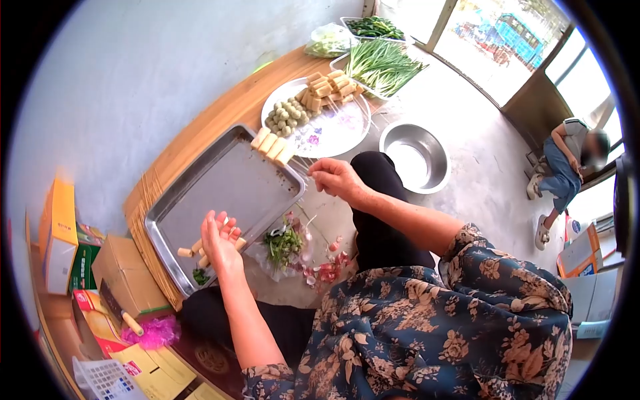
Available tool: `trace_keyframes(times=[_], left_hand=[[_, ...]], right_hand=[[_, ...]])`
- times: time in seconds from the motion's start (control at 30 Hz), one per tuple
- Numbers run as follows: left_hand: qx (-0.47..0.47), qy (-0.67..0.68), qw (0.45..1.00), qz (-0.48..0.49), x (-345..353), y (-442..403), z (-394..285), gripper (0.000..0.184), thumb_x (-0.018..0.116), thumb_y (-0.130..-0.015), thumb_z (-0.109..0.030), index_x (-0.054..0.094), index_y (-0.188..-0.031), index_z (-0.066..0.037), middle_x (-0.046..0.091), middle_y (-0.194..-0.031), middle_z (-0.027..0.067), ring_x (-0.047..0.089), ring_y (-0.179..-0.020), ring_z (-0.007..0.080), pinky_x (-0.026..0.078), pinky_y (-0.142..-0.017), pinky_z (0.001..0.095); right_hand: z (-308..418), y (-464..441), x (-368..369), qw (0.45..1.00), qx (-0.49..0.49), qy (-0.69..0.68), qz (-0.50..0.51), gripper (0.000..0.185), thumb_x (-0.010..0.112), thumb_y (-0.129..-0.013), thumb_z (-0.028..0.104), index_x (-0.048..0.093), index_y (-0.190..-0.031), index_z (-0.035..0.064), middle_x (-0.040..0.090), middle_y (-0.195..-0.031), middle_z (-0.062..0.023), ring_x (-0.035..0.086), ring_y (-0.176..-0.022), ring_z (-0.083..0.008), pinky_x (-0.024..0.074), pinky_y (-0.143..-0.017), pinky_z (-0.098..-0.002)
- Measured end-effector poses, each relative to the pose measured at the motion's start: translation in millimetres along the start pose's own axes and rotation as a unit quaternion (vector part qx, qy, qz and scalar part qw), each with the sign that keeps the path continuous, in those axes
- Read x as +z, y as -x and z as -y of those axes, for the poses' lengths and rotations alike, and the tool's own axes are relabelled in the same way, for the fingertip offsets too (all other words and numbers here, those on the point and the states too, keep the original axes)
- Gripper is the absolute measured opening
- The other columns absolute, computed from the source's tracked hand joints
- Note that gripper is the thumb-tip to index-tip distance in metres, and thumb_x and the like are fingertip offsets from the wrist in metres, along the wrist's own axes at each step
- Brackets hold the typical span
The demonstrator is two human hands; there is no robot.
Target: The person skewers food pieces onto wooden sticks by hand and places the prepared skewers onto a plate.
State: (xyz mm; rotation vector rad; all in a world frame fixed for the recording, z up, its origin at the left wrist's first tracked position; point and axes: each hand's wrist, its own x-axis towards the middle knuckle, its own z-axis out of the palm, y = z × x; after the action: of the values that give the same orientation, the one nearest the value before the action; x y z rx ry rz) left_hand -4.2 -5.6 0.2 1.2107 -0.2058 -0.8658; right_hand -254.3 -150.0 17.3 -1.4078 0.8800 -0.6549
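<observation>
My right hand (337,180) is closed around the thin sticks of several pale rolls (272,147), which extend over the upper right edge of a metal tray (217,180). Over the tray's lower end, my left hand (223,247) has its fingers apart. Loose short rolls (185,253) and a bit of green leaf (200,276) lie on the tray beside and partly behind that hand. Beyond the tray, a white round platter (343,137) bears stacked skewered rolls (333,87) and green-grey balls on skewers (287,117).
Trays of green onions (383,67) and green peppers (375,27) stand at the back. A steel basin (415,158) and a bag of leafy greens (285,245) are on the floor. Boxes (127,277) stand at left. Another person (567,157) sits at right.
</observation>
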Motion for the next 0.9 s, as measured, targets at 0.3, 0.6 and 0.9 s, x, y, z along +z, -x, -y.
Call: trace_keyframes(times=[0.3,0.6,0.9], left_hand=[[-0.017,-0.012,1.0,0.001,-2,-1,4,0.034,0.055,-0.09,-0.033,0.053,-0.115,-0.009,0.057,-0.102,0.0058,0.057,-0.081,0.0162,0.045,-0.069,0.0282],[-0.018,-0.042,0.999,0.013,-6,2,9,0.032,0.051,-0.093,-0.031,0.051,-0.117,-0.009,0.058,-0.102,0.0055,0.057,-0.082,0.0162,0.046,-0.068,0.028],[-0.022,-0.048,0.999,0.009,-4,4,12,0.026,0.052,-0.093,-0.03,0.056,-0.11,-0.01,0.059,-0.099,0.0041,0.057,-0.078,0.0151,0.046,-0.066,0.0271]], right_hand=[[-5,-66,-92,0.989,-0.033,-0.056,-0.132,0.014,0.055,-0.086,0.011,0.062,-0.094,0.0016,0.057,-0.065,-0.0048,0.042,-0.047,-0.0076,0.0326,-0.042,-0.0211],[-4,-140,-157,0.963,-0.038,0.006,-0.269,0.008,0.055,-0.081,0.008,0.062,-0.081,0.0029,0.061,-0.062,-0.0058,0.051,-0.048,-0.0102,0.0397,-0.044,-0.0242],[-34,-179,-182,0.942,-0.008,0.171,-0.289,0.012,0.058,-0.083,0.014,0.063,-0.088,0.0044,0.062,-0.064,-0.0064,0.05,-0.047,-0.0102,0.0405,-0.044,-0.0253]])
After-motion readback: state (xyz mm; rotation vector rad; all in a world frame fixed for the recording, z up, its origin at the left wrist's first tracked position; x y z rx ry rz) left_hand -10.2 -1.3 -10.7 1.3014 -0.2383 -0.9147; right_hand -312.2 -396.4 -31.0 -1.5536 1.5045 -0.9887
